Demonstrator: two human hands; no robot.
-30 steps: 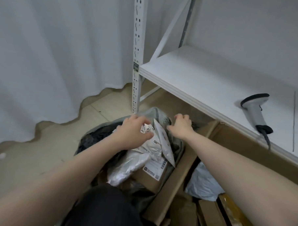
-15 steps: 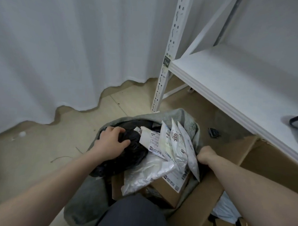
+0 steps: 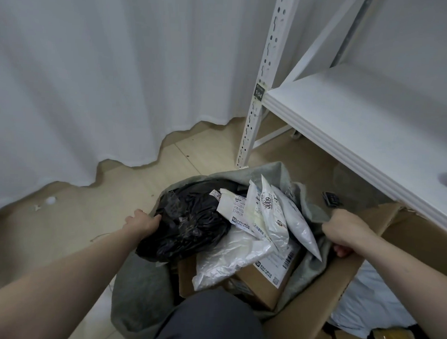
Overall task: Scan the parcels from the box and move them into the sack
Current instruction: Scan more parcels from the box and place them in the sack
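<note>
Head view: both hands grip the rim of a full sack beside the box.

Nearest, a knee [image 3: 210, 320] hides the sack's [image 3: 140, 294] front. The left hand [image 3: 142, 223] has its fingers clamped on the rim by a black bag [image 3: 187, 219]; the right hand [image 3: 345, 232] is closed on the opposite rim against the box [image 3: 313, 306] flap. White parcels [image 3: 266, 214] stick up between them. Bare floor [image 3: 69, 214] lies open to the left; the shelf [image 3: 347, 118] crowds the right, its far end cut off.
</note>
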